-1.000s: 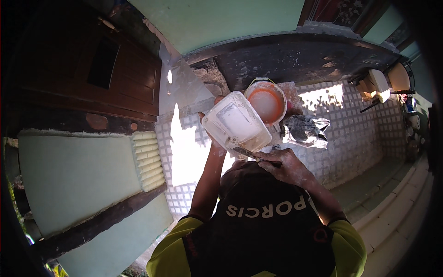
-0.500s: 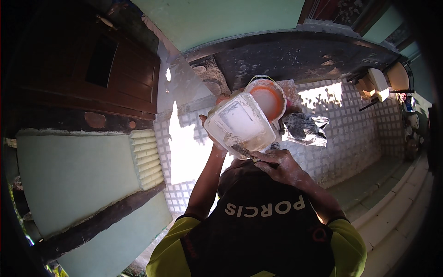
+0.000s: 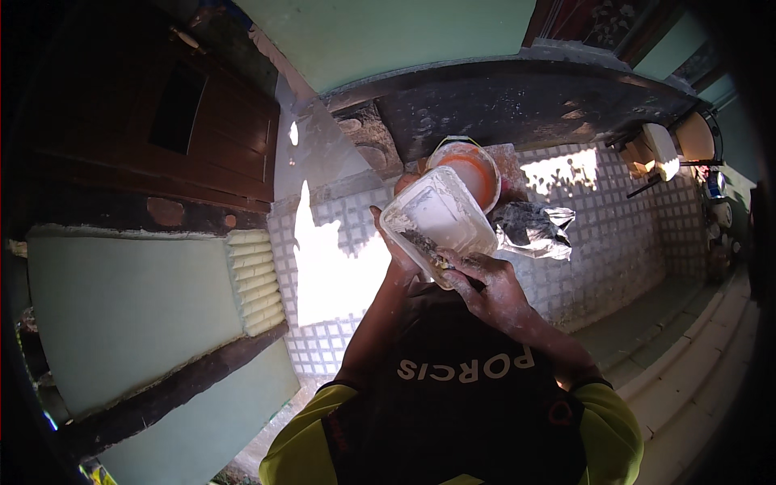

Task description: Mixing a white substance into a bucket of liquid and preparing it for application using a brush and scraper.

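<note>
My left hand [image 3: 394,250] supports a white, rectangular plastic tub [image 3: 478,232] from its left side, tilting it in front of my chest. White paste coats the inside of the tub and its rim. In my right hand [image 3: 488,284] is a putty knife [image 3: 419,241], its paste-smeared blade lying inside the tub near the lower left corner. My fingers wrap its handle and cover most of it. Just beyond the tub stands a round bucket [image 3: 494,183] with an orange, white-smeared inside; the tub hides part of it.
A crumpled black-and-white bag [image 3: 529,229] lies right of the bucket on the tiled floor [image 3: 602,242]. A dark-based wall [image 3: 501,97] runs behind. Brown doors [image 3: 230,121] stand at left, a chair [image 3: 697,136] at far right, and steps [image 3: 695,356] at lower right.
The tub has shifted right and slightly down, turning and tilting more. The putty knife has moved along the tub's near side toward its lower left corner. Both hands keep their hold.
</note>
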Demonstrator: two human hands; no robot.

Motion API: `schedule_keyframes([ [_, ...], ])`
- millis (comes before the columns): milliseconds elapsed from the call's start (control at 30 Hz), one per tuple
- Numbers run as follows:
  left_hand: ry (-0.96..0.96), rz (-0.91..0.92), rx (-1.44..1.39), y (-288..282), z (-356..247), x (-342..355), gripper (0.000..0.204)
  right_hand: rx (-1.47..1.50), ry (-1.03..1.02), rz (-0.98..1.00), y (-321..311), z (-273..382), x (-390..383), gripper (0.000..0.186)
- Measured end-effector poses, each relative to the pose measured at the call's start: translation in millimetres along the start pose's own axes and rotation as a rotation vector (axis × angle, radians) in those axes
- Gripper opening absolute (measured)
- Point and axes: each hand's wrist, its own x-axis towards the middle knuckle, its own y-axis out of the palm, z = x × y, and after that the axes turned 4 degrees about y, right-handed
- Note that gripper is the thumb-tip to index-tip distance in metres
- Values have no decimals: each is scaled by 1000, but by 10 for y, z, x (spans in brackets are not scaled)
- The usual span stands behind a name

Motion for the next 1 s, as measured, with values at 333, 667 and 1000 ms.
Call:
schedule_keyframes([
  [333, 156, -262, 221, -100, -338, 98, 86, -293, 14, 125, -218, 66, 112, 31],
  [667, 69, -270, 295, 114, -437, 213, 78, -757, -346, 77, -236, -172, 69, 48],
  [1000, -134, -215, 42, 215, -92, 100, 77, -477, -171, 21, -317, -248, 316, 37],
])
